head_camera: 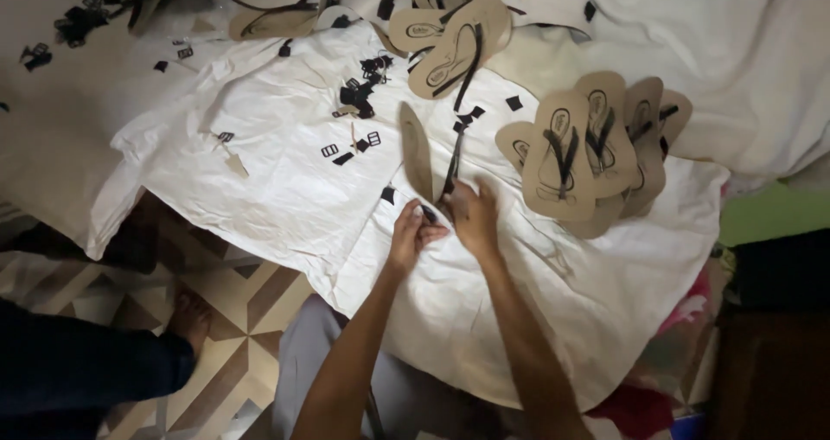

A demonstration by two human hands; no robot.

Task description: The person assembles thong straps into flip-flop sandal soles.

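A tan sandal insole (416, 150) stands on edge on the white sheet (285, 198), with a black strap (453, 159) running along its right side. My left hand (409, 232) pinches the near end of the sole, fingers closed on a small black piece. At the same near end, my right hand (474, 217) grips the sole and the strap's lower end. Both hands touch each other there.
A fanned pile of tan soles with black straps (596, 150) lies right of my hands. More soles (450, 38) are heaped at the back. Small black buckles and strap bits (359, 94) are scattered over the sheet. Another person's foot (188, 317) rests on the patterned floor at left.
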